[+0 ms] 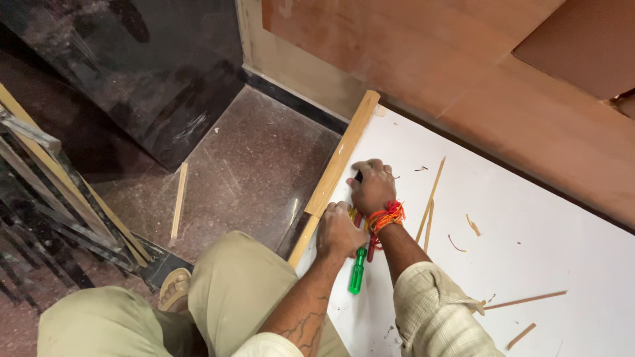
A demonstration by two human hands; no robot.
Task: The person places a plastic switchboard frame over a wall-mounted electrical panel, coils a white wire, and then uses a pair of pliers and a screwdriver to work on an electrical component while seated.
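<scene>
White board (529,231): one, flat on the floor. Wooden edge strip (337,165): one, along the board's left edge. Thin wood slivers (430,198): about six, scattered on the board. Right hand (372,187): grip clenched on a dark tool at the strip. Left hand (338,230): grip pressed beside the strip; what it holds cannot be told. Green-handled screwdriver (357,271): one, on the board just below both hands.

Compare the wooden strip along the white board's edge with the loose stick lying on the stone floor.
The wooden strip is wider and longer; the loose stick is thin and short. The strip lies against the white board, under the left hand; the stick lies alone, untouched. Both are pale wood.
</scene>
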